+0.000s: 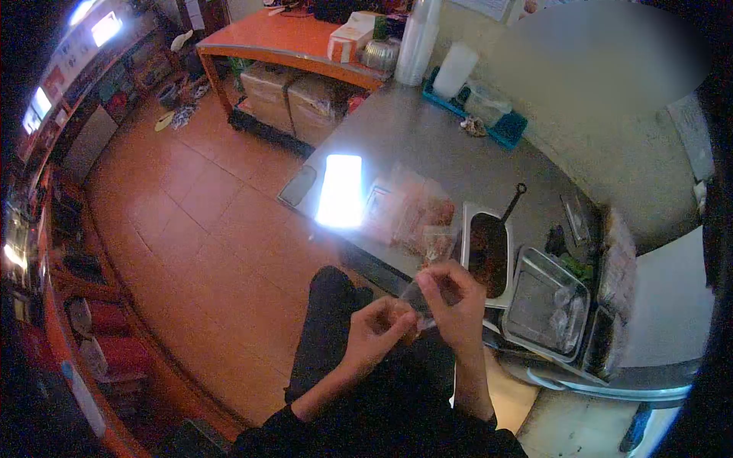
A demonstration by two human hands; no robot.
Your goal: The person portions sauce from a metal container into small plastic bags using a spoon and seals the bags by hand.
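Note:
Over my lap, a small clear plastic bag (416, 300) is stretched between my two hands. My left hand (376, 333) pinches its lower left part with thumb and fingers. Higher up on the other side, my right hand (458, 301) grips it between thumb and forefinger. Just beyond my right hand, a steel pan (468, 221) holds dark reddish-brown food, and a dark-handled utensil (513, 202) leans in it. Clear plastic packets (408, 202) lie to the left of the pan. A shallow metal tray (523, 324) on the right contains several small, knotted-looking clear bags (563, 313).
A brightly lit phone-like screen (341, 191) stands at the steel table's (427, 145) left edge. Stacked clear cups (418, 42) and a teal basket (508, 131) stand by the wall. Behind is an orange table (263, 34) with cardboard boxes (267, 95) beneath. Tiled floor (206, 229) lies left.

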